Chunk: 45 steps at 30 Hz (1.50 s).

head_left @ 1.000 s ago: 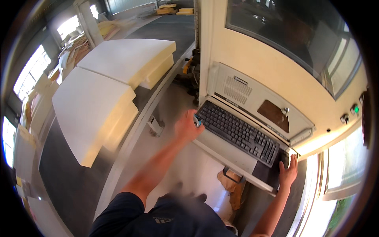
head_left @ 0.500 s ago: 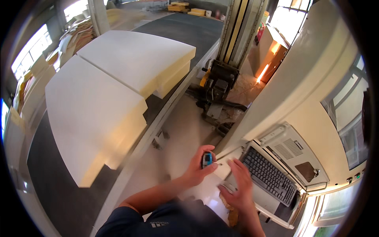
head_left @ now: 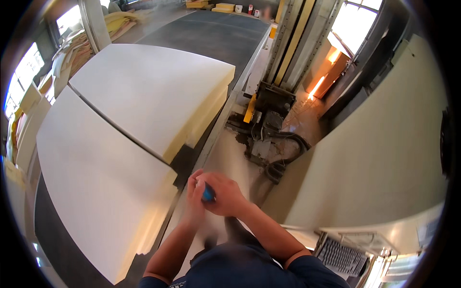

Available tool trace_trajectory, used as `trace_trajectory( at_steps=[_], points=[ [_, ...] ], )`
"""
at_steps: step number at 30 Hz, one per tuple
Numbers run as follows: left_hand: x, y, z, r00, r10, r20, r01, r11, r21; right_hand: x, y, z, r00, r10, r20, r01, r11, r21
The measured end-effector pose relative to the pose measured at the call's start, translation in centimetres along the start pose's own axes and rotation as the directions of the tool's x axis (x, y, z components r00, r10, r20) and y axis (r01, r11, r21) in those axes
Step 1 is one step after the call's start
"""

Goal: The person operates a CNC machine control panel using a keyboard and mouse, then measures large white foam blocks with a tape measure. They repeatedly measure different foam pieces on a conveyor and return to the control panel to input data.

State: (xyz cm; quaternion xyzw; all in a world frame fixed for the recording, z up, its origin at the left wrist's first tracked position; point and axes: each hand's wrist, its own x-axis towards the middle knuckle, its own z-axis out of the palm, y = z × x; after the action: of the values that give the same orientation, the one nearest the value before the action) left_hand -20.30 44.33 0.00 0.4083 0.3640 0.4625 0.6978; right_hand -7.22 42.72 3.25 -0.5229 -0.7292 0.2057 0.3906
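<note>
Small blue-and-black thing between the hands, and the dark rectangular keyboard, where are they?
Small blue-and-black thing (head_left: 208, 193), head view: its blue side.
Dark rectangular keyboard (head_left: 342, 258), head view: middle of its keys.

Blue object: largely covered by the hands; ends and exact kind not discernible. Left hand: blurred, palm hidden. Right hand: how far its fingers grip the object cannot be told. Near foam block: edge toward the person smeared; it and the far foam block hide part of the dark tabletop. Metal column: top cut off by upper edge. Keyboard: key markings too small to tell. Dark shirt: cut off by lower edge.
</note>
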Motion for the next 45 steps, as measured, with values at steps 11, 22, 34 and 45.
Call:
trace_trajectory(
  at_steps=[11, 22, 34, 45],
  points=[
    [24.8, 0.2, 4.0, 0.996, -0.082, -0.032, 0.078, 0.991, -0.107, 17.5, 17.9, -5.8, 0.993, -0.034, -0.112, 0.052, 0.985, 0.165],
    [48.7, -0.3, 9.7, 0.947, -0.305, 0.099, 0.200, 0.803, 0.561, 29.3, 36.2, -11.8, 0.949, 0.311, 0.047, -0.315, 0.942, 0.116],
    [75.9, 3.9, 2.4, 0.984, 0.152, 0.095, -0.177, 0.744, 0.645, 36.0, 59.3, -13.8, 0.769, 0.639, 0.020, -0.614, 0.731, 0.298],
    [73.9, -1.3, -27.8, 0.409, 0.384, -0.827, 0.869, 0.111, 0.482, 37.3, 73.4, -12.1, 0.301, 0.931, 0.204, -0.901, 0.208, 0.381]
  ],
)
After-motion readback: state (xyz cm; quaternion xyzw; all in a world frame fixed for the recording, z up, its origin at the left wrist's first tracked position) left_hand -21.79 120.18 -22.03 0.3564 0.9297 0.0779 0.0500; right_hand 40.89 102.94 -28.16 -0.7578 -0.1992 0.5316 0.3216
